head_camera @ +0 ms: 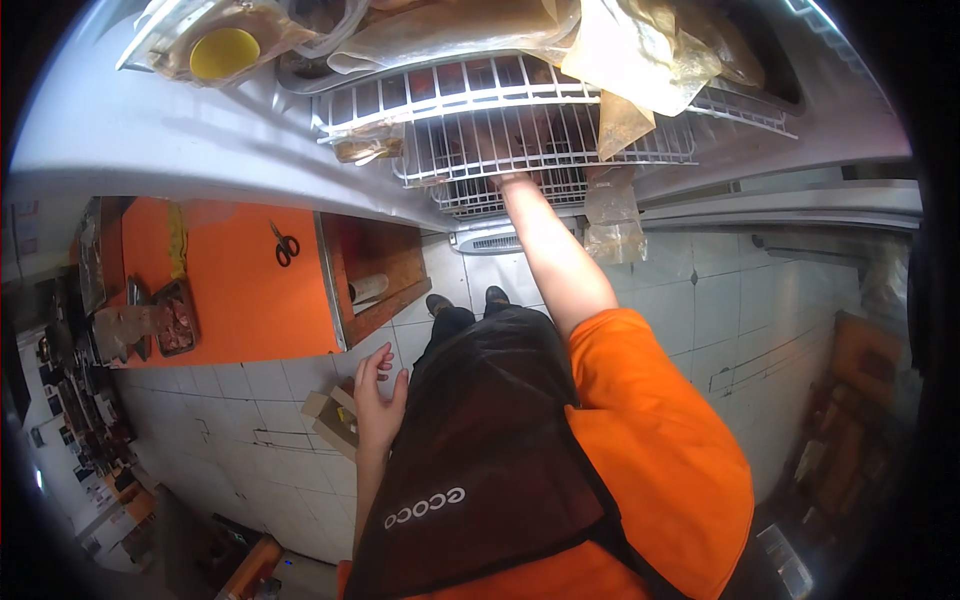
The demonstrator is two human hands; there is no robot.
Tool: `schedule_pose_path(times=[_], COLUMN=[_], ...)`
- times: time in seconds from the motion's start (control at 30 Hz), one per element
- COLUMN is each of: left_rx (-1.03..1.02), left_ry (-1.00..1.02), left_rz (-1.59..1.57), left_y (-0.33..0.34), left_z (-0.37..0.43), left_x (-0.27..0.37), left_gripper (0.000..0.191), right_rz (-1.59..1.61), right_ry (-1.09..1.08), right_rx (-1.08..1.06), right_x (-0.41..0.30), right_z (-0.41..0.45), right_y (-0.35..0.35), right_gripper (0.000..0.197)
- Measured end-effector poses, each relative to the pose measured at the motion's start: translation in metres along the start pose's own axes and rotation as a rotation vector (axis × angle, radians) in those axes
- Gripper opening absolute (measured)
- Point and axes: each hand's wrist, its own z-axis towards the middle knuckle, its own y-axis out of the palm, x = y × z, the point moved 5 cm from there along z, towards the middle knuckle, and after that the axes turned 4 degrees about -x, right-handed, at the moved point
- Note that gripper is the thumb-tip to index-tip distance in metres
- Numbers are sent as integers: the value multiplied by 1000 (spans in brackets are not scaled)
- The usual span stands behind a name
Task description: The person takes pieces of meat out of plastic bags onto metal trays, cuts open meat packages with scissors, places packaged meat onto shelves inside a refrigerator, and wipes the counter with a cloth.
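My right arm reaches into a lit upright refrigerator, under its white wire shelf (517, 94). Through the wires my right hand (491, 142) shows only dimly, so its fingers and anything in them cannot be made out. Above it, the upper shelf carries plastic-wrapped packages (457, 41), a bright plastic bag (637, 56) and a bag with a round yellow piece (225, 54). A clear plastic bag (615, 214) hangs beside my forearm. My left hand (381, 390) hangs by the dark apron (487, 420), fingers apart and holding nothing.
To the left stands an orange-topped table (240, 300) with black-handled scissors (285, 246) and a tray of raw meat (176, 319). A cardboard box (330, 416) sits beyond my left hand. A roll (369, 288) lies under the tabletop. White tiles (675, 300) cover the floor.
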Motion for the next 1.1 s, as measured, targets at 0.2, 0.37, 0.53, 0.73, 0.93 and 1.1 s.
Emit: schedule_pose_path(times=[0.2,0.37,0.53,0.73,0.93,1.1], left_rx=[63,52,28,-8,-22,-36], left_ry=[-94,-94,-100,-123,-123,-96], left_rz=[-38,-24,-29,-31,-33,-27], left_y=[0,0,2,2,3,4], left_z=[-23,-26,-20,-20,-20,-19], left_x=[-18,-25,-19,-23,-25,-28], left_gripper=[48,45,45,46,46,45], right_rz=[96,161,202,240,294,338], right_ry=[15,27,37,49,61,81], right_rx=[46,7,-18,-49,-88,-111], right_x=[15,19,19,18,18,21], right_z=[6,6,6,2,-2,-3], right_y=[13,11,10,12,3,2], right_gripper=[23,24,24,25,26,26])
